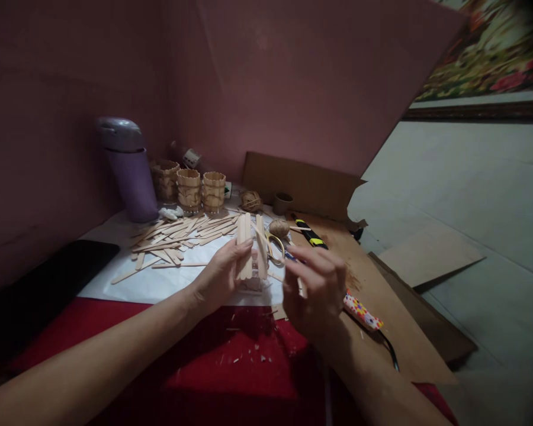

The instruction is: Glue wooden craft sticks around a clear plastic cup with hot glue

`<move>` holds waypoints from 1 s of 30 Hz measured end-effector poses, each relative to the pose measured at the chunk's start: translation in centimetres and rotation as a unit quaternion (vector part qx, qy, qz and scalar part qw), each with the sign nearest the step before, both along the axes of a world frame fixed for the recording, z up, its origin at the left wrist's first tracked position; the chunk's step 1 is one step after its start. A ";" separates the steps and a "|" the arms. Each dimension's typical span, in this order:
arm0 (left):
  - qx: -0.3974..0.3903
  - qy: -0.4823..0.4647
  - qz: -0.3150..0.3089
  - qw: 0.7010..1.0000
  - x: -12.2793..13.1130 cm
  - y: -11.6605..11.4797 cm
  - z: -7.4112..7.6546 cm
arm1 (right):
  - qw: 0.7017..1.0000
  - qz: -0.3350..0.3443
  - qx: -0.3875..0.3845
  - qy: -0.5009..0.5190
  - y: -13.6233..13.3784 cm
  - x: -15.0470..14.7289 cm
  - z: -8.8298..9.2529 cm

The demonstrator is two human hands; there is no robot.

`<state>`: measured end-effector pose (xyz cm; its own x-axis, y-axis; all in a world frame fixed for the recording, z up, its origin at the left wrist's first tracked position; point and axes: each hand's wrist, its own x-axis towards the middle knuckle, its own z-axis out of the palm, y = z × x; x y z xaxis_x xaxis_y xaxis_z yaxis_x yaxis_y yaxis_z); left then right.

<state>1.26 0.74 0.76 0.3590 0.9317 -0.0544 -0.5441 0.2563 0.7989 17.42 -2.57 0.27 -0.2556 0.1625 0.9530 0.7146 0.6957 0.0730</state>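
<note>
My left hand (224, 269) is closed around a small clear container (254, 260), with pale wooden craft sticks (244, 245) standing upright along its side. Another upright stick (262, 247) is on its right, with a gap between. Just right of the container, my right hand (315, 284) is raised with its fingers loosely bent and the thumb apart; I make out nothing held in it. Behind and between the hands lie scissors (275, 248) with gold-coloured handles and a ball of twine (279, 228). Loose craft sticks (169, 239) are heaped on white paper (133, 284) to the left.
Several stick-covered cups (214, 192) stand behind, beside a purple tumbler (133, 177). A black-and-yellow cutter (310, 231) and a flower-patterned tool with a cord (363, 310) rest on cardboard (395, 331) at right. A dark flat device (84, 260) lies left. Scraps dot the red surface (231, 367).
</note>
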 end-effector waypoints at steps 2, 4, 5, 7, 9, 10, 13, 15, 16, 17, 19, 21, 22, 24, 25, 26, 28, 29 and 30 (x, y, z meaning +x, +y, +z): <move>-0.004 0.027 0.002 1.000 -0.1 0.1 0.0 | 0.986 0.044 -0.055 0.151 0.8 0.2 0.2; -0.015 0.047 0.010 0.999 -0.2 0.3 -0.2 | 0.945 0.092 -0.137 0.282 1.9 0.6 0.5; -0.021 0.054 0.009 0.998 -0.2 0.4 -0.4 | 0.922 0.115 -0.177 0.325 2.5 0.9 0.7; -0.027 0.066 -0.006 0.997 -0.3 0.6 -0.7 | 0.883 0.162 -0.241 0.370 3.6 1.6 1.0; -0.025 0.070 -0.032 0.997 -0.4 0.8 -1.1 | 0.850 0.195 -0.290 0.395 4.6 2.4 1.2; -0.023 0.067 -0.046 0.996 -0.4 0.9 -1.2 | 0.837 0.203 -0.301 0.409 4.9 2.8 1.4; -0.022 0.060 -0.084 0.994 -0.3 0.9 -1.3 | 0.809 0.212 -0.313 0.450 5.3 3.4 1.7; -0.017 0.071 -0.107 0.992 -0.2 0.7 -1.3 | 0.790 0.222 -0.348 0.454 5.2 3.4 1.9; -0.012 0.078 -0.114 0.990 -0.1 0.6 -1.3 | 0.780 0.228 -0.375 0.447 5.0 3.3 2.0; -0.008 0.084 -0.121 0.989 -0.1 0.5 -1.2 | 0.772 0.231 -0.404 0.433 4.8 3.2 2.1; -0.002 0.095 -0.136 0.986 0.0 0.3 -1.2 | 0.767 0.231 -0.447 0.399 4.4 2.8 2.2; 0.001 0.107 -0.156 0.982 -0.1 0.2 -1.3 | 0.772 0.226 -0.462 0.374 4.1 2.5 2.3; 0.002 0.115 -0.166 0.979 -0.1 0.2 -1.3 | 0.775 0.224 -0.461 0.370 4.1 2.3 2.2; 0.005 0.129 -0.178 0.976 -0.1 0.1 -1.4 | 0.770 0.225 -0.458 0.384 4.1 2.1 2.1; 0.007 0.134 -0.180 0.974 -0.1 0.1 -1.4 | 0.763 0.223 -0.458 0.397 4.2 2.1 2.0; 0.010 0.138 -0.181 0.974 0.0 0.1 -1.5 | 0.756 0.221 -0.461 0.409 4.3 2.1 1.8; 0.020 0.137 -0.184 0.973 0.1 0.1 -1.5 | 0.747 0.214 -0.463 0.427 4.5 2.0 1.4; 0.026 0.133 -0.189 0.973 0.2 0.1 -1.5 | 0.747 0.211 -0.461 0.429 4.5 1.9 1.2; 0.032 0.126 -0.193 0.972 0.3 0.0 -1.5 | 0.753 0.207 -0.456 0.427 4.6 1.8 0.9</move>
